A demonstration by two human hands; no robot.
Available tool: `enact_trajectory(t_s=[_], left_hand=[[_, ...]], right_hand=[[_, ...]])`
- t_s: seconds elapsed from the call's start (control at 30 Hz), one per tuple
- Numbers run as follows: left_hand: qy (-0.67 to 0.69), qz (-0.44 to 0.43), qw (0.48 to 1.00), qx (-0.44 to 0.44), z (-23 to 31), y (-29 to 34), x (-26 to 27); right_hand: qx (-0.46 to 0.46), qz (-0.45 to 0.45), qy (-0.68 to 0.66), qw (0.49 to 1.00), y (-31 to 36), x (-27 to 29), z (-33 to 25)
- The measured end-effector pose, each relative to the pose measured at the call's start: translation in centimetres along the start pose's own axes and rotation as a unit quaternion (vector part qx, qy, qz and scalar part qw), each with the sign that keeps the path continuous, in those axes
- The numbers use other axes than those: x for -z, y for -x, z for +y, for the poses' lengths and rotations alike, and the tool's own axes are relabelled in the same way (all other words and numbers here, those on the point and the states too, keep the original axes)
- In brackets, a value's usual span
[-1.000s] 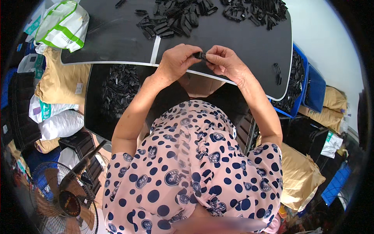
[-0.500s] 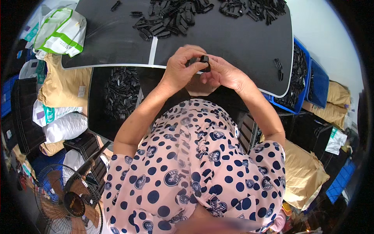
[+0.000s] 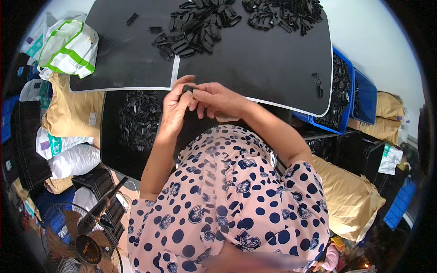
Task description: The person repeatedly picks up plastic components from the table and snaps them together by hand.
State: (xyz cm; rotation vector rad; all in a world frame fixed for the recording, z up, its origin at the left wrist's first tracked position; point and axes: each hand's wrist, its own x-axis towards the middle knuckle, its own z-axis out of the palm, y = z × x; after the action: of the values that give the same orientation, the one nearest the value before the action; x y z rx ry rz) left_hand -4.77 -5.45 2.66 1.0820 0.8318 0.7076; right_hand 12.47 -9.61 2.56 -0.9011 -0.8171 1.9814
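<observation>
A small black plastic part (image 3: 187, 88) sits between my hands, at the near edge of the black table (image 3: 268, 68). My left hand (image 3: 174, 105) grips it with bent fingers. From the other side, my right hand (image 3: 221, 98) pinches the same part between thumb and fingers. Its exact shape is mostly covered by my fingertips. Beyond my hands, a heap of similar black parts (image 3: 200, 27) lies on the table, and a second heap (image 3: 287, 13) lies farther right.
Loose parts (image 3: 317, 84) lie by the table's right edge. Below left is a black bin (image 3: 109, 145) of black parts. Blue crates (image 3: 347, 123) stand at right. A white-green bag (image 3: 86, 50) sits on the left corner; a fan (image 3: 88, 248) stands lower left.
Both hands have shifted left, toward the table's white seam, still with the black part between them. The whole view has shifted slightly, so the table sits lower in the picture.
</observation>
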Motion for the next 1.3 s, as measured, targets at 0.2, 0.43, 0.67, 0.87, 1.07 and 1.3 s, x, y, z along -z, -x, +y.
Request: enact_trajectory(t_s=[0.2,0.43,0.67,0.87,1.07,1.3], left_hand=[[-0.498,0.199,0.822,-0.191,-0.3,1.9,16.3],[-0.683,0.165,0.657,-0.273,2.0,-1.4,14.7],[-0.679,0.083,0.661,-0.308,1.4,-10.6,9.3],[-0.682,-0.012,0.704,-0.198,1.1,-12.3,10.6],[-0.285,0.032,0.950,-0.126,-1.4,-9.6,7.3],[-0.089,-0.021,0.991,-0.097,-0.5,-5.6,0.9]], right_hand=[[0.194,0.356,0.610,0.681,-0.8,15.5,-4.4],[0.083,0.373,0.784,0.489,-0.5,24.5,-8.5],[0.101,0.351,0.734,0.573,-0.8,21.8,-6.9],[0.102,0.376,0.312,0.866,1.2,20.6,-6.5],[0.139,0.298,0.226,0.917,1.3,12.2,-4.9],[0.159,0.163,0.091,0.970,0.8,4.1,-3.8]])
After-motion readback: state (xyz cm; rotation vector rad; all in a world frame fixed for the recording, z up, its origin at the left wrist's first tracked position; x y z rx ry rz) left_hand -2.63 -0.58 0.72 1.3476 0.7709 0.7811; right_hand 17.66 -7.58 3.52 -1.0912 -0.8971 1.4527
